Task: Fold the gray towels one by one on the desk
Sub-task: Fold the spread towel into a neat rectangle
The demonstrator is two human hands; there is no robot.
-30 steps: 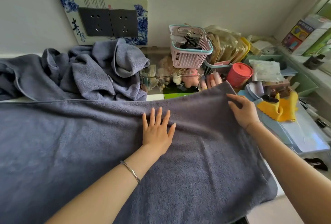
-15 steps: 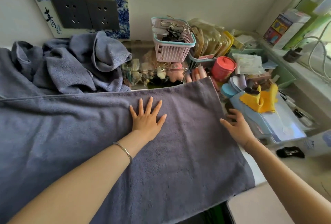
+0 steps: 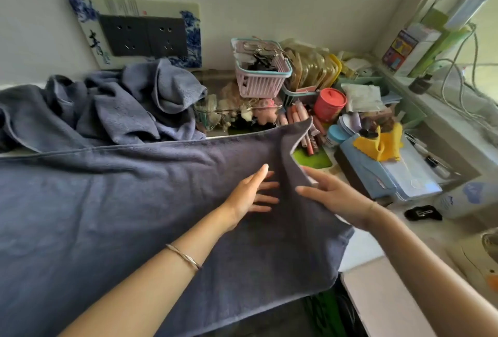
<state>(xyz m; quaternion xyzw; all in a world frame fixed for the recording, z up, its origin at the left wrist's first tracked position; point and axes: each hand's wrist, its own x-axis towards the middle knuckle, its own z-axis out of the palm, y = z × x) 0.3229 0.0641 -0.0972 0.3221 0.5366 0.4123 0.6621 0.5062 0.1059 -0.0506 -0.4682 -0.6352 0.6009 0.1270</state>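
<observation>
A large gray towel [image 3: 107, 215] lies spread across the desk, its near edge hanging over the front. My left hand [image 3: 250, 193] rests flat on it near its right end, fingers straight and pointing right. My right hand [image 3: 334, 196] holds the towel's right edge between thumb and fingers. That end stands lifted off the desk, curling up and over toward the left. A second gray towel [image 3: 129, 110] lies crumpled in a heap at the back left, against the wall.
Clutter fills the back right: a pink basket [image 3: 258, 72], a red jar [image 3: 329, 103], loose pens, a yellow cloth [image 3: 380, 142] on a blue pouch [image 3: 390, 172]. A green mat [image 3: 310, 158] shows beside the lifted edge. A socket panel [image 3: 142, 34] is on the wall.
My right hand moved left from the towel's right edge, taking hold and lifting that end. My left hand turned and slid right, toward the rising fold. The view shifted.
</observation>
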